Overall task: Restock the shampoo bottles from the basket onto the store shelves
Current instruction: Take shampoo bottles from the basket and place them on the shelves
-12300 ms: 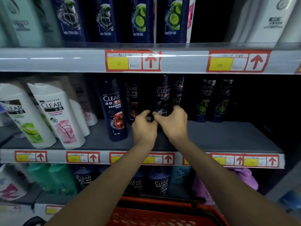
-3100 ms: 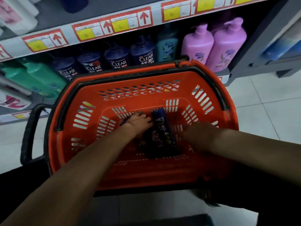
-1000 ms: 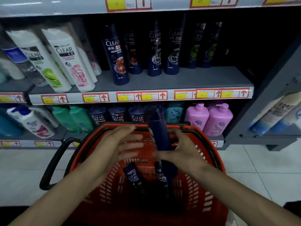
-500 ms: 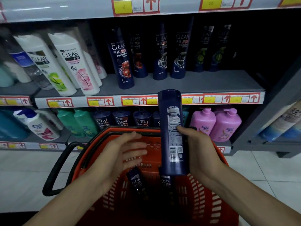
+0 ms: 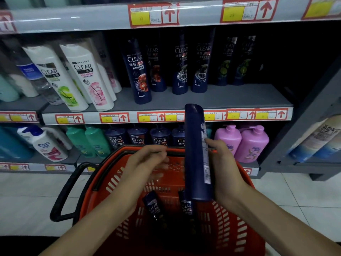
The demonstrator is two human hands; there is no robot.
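Turned since the previous moment, the shampoo bottle [image 5: 195, 154] now shows its narrow side. Beyond the right hand [image 5: 227, 170] runs the grey shelf [image 5: 239, 98]; beneath it sits the red basket [image 5: 230, 228]. That hand grips the upright bottle's lower half; the left hand [image 5: 145, 163], blurred, hangs loosely spread just left of it. Two dark bottles [image 5: 154, 206] lie below.
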